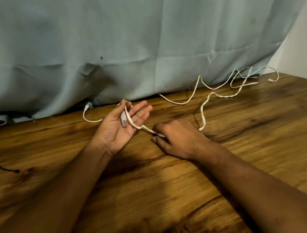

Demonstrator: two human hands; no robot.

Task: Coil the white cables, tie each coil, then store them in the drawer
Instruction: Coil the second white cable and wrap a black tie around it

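A flat white cable (204,115) winds across the wooden table (251,152) from the back right toward the middle. My left hand (119,128) is palm up with fingers spread; the cable's clear plug lies in the palm and one turn of cable loops around the hand. My right hand (179,138) pinches the same cable just right of the left palm, close to the table. A second white cable (90,120) with a plug lies behind the left hand near the curtain. The far tangle (242,83) rests loose at the back right. No drawer is visible.
A pale blue-grey curtain (138,40) hangs along the table's back edge. A thin black cord (1,167) lies at the left edge of the table. A white wall (306,41) stands at the right.
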